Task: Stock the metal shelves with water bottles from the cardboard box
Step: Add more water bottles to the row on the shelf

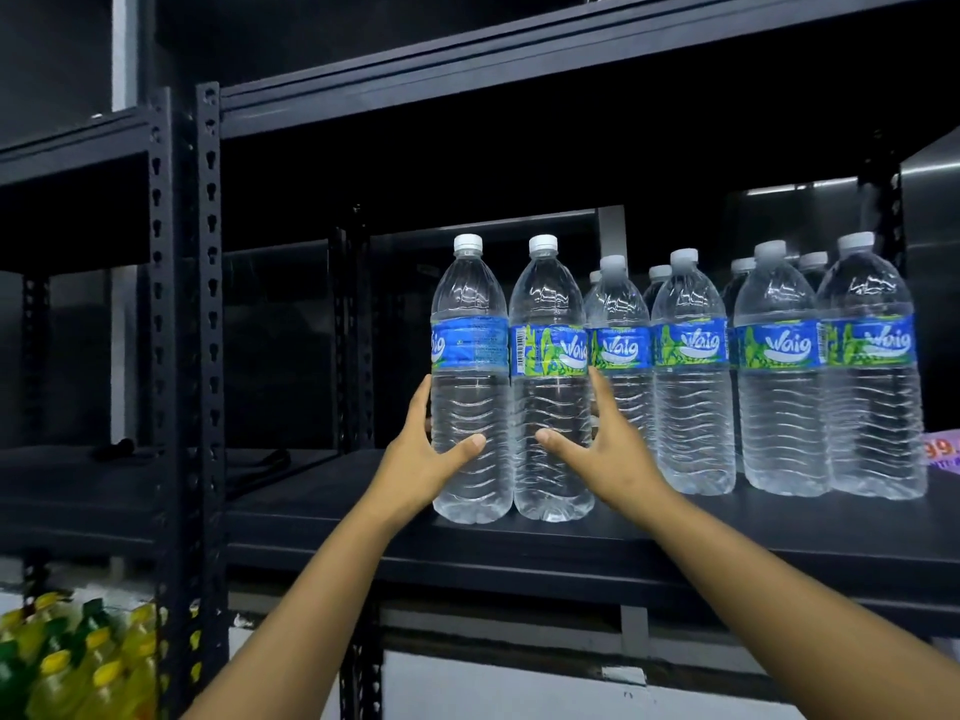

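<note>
Two clear water bottles with blue and green labels stand side by side near the front of the black metal shelf [322, 511]. My left hand [415, 459] grips the left bottle [470, 387] low on its body, thumb across the front. My right hand [602, 449] grips the right bottle [550, 397] the same way. Several more bottles of the same kind [779, 387] stand in rows to the right on this shelf. The cardboard box is out of view.
A perforated black upright [208, 314] borders the shelf on the left, with another shelf unit beyond it. An upper shelf [519, 59] runs overhead. Yellow-capped bottles [78, 662] sit at the lower left. A purple price tag [943, 449] shows at the right edge.
</note>
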Tool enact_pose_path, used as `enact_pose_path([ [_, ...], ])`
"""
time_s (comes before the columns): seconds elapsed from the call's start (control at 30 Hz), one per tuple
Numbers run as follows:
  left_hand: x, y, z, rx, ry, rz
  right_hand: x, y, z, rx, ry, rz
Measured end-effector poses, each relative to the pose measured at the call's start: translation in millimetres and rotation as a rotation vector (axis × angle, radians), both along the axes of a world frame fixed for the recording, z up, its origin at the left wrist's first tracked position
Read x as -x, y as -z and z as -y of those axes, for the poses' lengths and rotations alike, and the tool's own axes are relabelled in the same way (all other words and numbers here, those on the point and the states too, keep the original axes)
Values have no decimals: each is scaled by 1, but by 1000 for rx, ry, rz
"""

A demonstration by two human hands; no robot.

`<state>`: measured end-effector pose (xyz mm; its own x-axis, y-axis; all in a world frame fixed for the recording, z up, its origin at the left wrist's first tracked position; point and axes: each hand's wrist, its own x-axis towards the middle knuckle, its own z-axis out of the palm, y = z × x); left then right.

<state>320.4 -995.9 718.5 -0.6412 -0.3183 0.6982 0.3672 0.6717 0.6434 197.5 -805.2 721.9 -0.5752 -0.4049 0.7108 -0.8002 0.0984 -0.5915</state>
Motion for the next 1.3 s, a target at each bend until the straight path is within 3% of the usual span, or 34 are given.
enact_pose_path([
  [0.3,9,-2,11,13,58,2,0,-5,8,-76,100,-69],
  [0.73,51,-11,57,17,92,149,27,-16,55,-200,190,-41],
  [1.3,88,-15,90,24,149,170,64,-12,87,-219,196,-81],
])
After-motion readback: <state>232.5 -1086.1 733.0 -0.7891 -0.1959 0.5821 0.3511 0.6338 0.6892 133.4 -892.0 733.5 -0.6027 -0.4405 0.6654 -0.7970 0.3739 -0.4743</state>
